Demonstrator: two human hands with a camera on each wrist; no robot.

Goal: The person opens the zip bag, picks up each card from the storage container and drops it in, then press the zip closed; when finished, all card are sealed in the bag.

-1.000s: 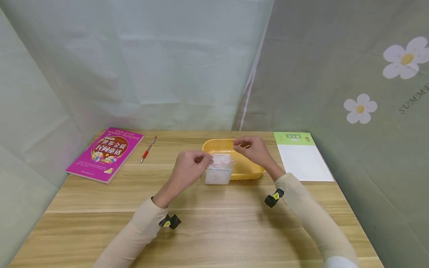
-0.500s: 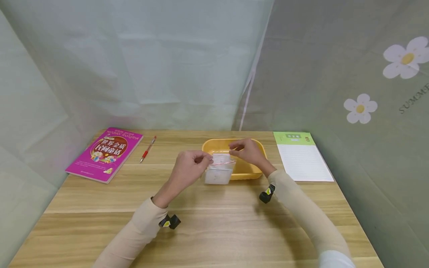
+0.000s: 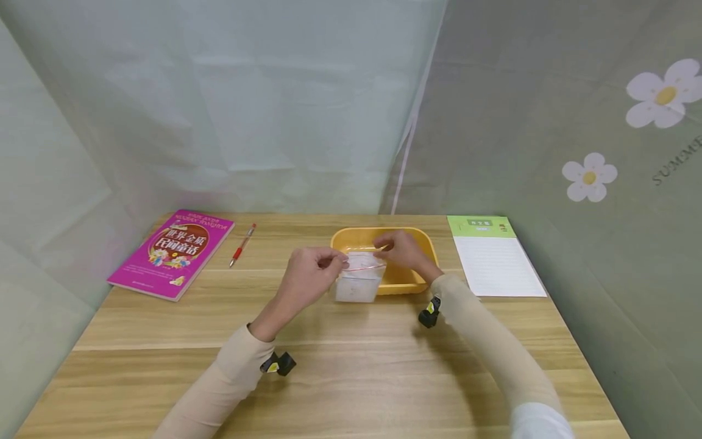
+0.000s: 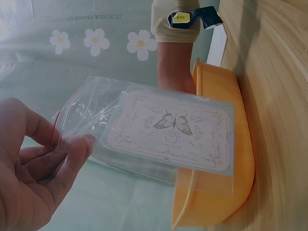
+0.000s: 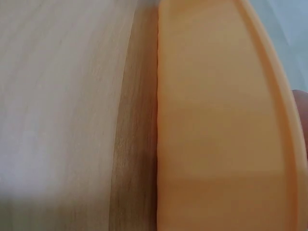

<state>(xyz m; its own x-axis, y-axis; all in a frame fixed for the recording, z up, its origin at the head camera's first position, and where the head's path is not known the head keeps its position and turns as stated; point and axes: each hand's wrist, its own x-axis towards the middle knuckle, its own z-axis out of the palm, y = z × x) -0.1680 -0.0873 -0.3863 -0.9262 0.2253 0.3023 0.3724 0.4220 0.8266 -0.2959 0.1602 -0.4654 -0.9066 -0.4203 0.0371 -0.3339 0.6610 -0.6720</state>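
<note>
A clear zip bag (image 3: 358, 286) with a red strip holds a pale card (image 4: 168, 130) printed with a butterfly. My left hand (image 3: 312, 273) pinches the bag by its red-striped end, between thumb and fingers. The bag hangs in front of a yellow basket (image 3: 408, 289) and overlaps it in the head view. My right hand (image 3: 404, 250) is over the basket, fingers bent, tips near the bag's upper right corner. In the left wrist view the bag hides this hand. The right wrist view shows mainly the basket's outer wall (image 5: 221, 120); I cannot tell whether the fingertips hold anything.
A pink book (image 3: 174, 253) and a red pen (image 3: 242, 245) lie at the back left of the wooden table (image 3: 340, 372). Right of the basket is a green-topped writing pad (image 3: 496, 265). Cloth walls (image 3: 296, 122) enclose the back and sides.
My right hand has moved left and slightly down over the basket, nearer the bag. My left hand and the bag have stayed nearly still.
</note>
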